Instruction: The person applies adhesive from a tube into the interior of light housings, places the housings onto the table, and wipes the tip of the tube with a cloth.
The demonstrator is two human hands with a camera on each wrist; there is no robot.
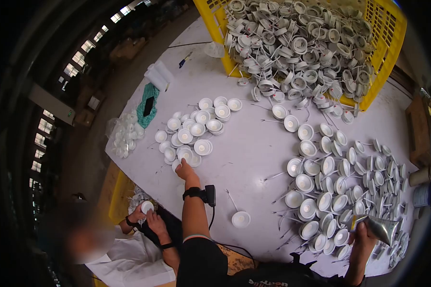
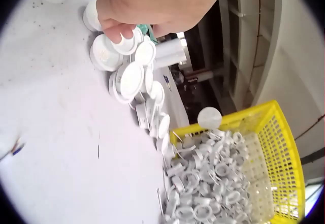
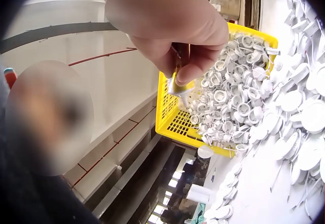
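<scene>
At the near end of the left group of white round lights [image 1: 202, 147], my left hand [image 1: 187, 173] pinches the edge of one light. The left wrist view shows that hand [image 2: 152, 5] with fingertips curled on a white light [image 2: 126, 45], beside and above others. My right hand [image 1: 364, 241] grips a silver pouch [image 1: 384, 229] over the right-hand group of lights [image 1: 308, 208]. In the right wrist view the right hand [image 3: 172, 28] pinches the pouch [image 3: 180, 89], most of it hidden behind the fingers.
A yellow crate [image 1: 390, 62] heaped with white round parts lies at the back. One light [image 1: 241, 219] with a cable sits alone near the front. Plastic bags [image 1: 124, 134], a green cloth [image 1: 147, 103] and white rolls [image 1: 158, 75] lie left. Another person [image 1: 129, 260] holds a light at lower left.
</scene>
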